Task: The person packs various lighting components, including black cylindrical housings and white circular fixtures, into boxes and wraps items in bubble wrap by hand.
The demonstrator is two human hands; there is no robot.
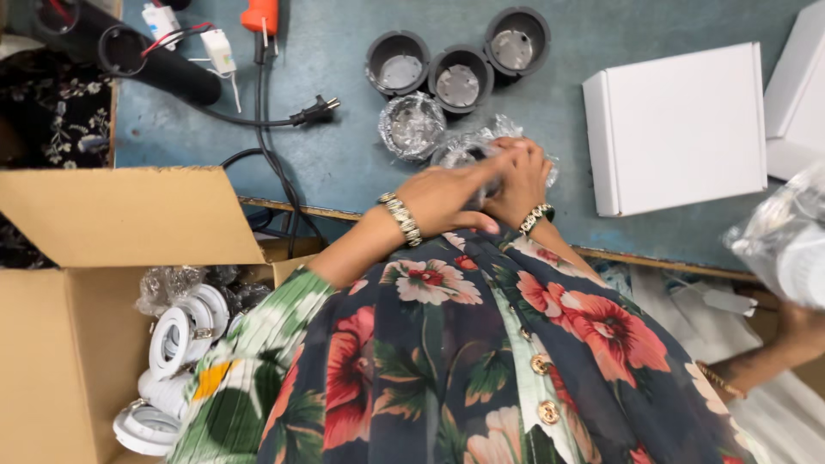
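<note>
1. Flowered dress fabric (481, 361) fills the near view; past it both hands meet at the near edge of the blue table (361, 146).
2. Left hand (451, 193), with a beaded bracelet at the wrist, lies over a round fitting wrapped in a clear plastic bag (468, 148), fingers closed on the wrap from the side.
3. Right hand (520, 176), wearing a wristband, cups the same bag from the other side, fingers curled and touching the left hand's fingers. Both hands grasp the bag; what the fingertips do underneath is hidden.
4. The wrapped fitting sits on the table, just beside a second wrapped fitting (412, 125), which lies on its far left side.
5. Beyond that second fitting stand three bare grey cups (457, 69) in a row, open ends up.
6. Well to the right of the held bag lies a closed white box (679, 129); to its left, a black cable with a plug (314, 110) runs across the table.
7. Judgement: handling the wrap well calls for steadying the fitting with one hand while the other works the thin plastic, so the piece does not roll into its neighbour.
8. A cardboard carton (94, 258), down left of the hands, holds white rings (176, 339).
9. Another person's hand (795, 331) shows at the far right, apart from these two.
</note>
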